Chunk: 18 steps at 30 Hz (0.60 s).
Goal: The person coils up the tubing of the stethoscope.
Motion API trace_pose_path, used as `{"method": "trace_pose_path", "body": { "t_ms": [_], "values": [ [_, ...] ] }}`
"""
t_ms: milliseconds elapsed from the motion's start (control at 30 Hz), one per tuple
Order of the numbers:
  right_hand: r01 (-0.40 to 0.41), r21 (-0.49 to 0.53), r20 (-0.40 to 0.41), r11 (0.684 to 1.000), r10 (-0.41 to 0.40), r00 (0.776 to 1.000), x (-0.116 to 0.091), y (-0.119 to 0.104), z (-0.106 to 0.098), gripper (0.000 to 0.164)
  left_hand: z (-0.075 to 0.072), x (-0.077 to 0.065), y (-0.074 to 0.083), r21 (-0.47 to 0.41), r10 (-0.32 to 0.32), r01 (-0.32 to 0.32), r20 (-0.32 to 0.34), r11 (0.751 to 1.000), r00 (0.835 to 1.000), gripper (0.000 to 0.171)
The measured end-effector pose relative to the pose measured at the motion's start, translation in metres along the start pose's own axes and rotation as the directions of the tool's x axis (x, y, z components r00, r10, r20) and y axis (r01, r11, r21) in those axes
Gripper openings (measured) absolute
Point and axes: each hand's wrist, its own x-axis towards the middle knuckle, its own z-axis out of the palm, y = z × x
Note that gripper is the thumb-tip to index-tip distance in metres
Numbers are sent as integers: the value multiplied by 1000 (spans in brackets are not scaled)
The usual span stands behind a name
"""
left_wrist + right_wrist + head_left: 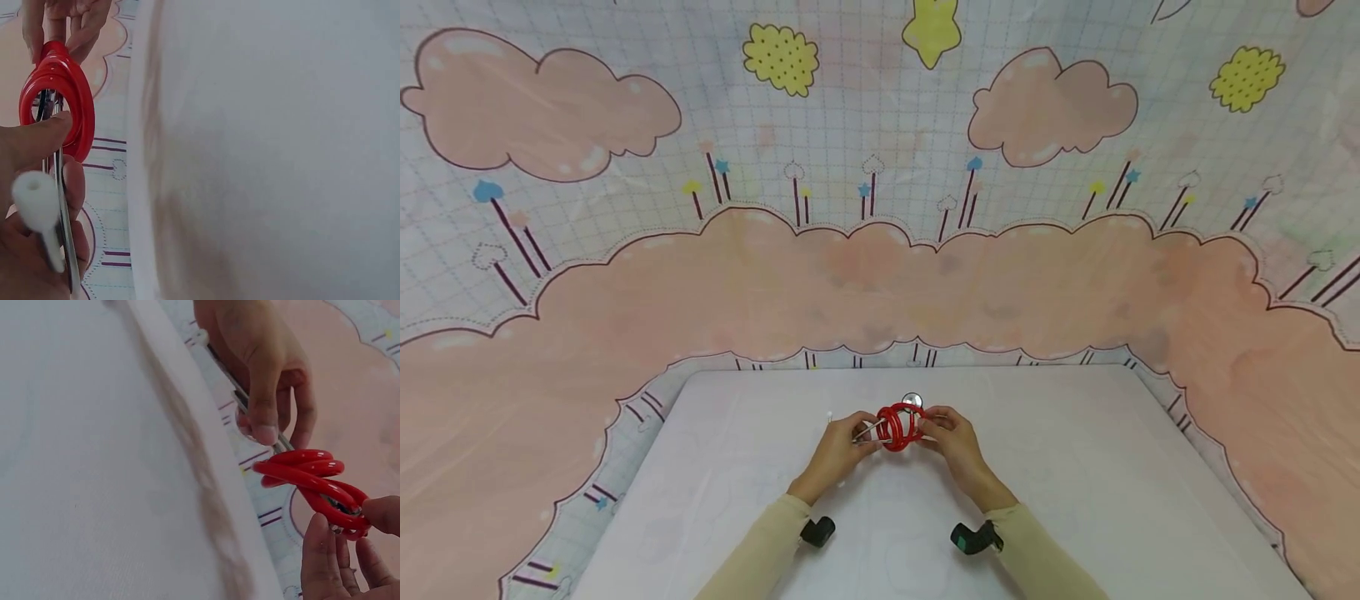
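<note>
A stethoscope with its red tubing [895, 433] wound into a coil is held just above the table between both hands. My left hand [838, 450] grips its metal ear tubes [66, 231], the thumb lying along them in the left wrist view. Past that palm sticks out a white ear tip [35, 200]. At the coil's other end, my right hand [961, 446] pinches the red tubing between thumb and fingers. The round silver chest piece [912, 401] shows at the coil's far side in the head view. Part of the ear tubes is hidden by the left fingers.
A white table [737, 500] with rounded far corners lies under the hands. Cloth printed with clouds and stars [880, 283] hangs behind and around it. Black devices [972, 538] are strapped at both wrists.
</note>
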Motion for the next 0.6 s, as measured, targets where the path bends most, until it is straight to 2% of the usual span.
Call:
{"method": "trace_pose_path", "body": {
  "t_ms": [100, 300, 500, 600],
  "values": [
    [-8, 16, -5, 1000, 8, 1000, 5, 4, 0, 31, 2, 6, -4, -4, -3, 3, 8, 1000, 1000, 31],
    [-28, 22, -21, 999, 28, 999, 12, 9, 0, 29, 5, 16, -9, 7, -51, 51, 34, 999, 998, 32],
    [-64, -1, -7, 998, 64, 998, 12, 11, 1, 33, 8, 19, -14, 23, -84, 83, 43, 996, 996, 29],
    [-74, -22, 1, 997, 74, 997, 12, 13, 0, 32, 10, 20, -18, 35, -68, 66, 42, 997, 997, 30]
  ]
}}
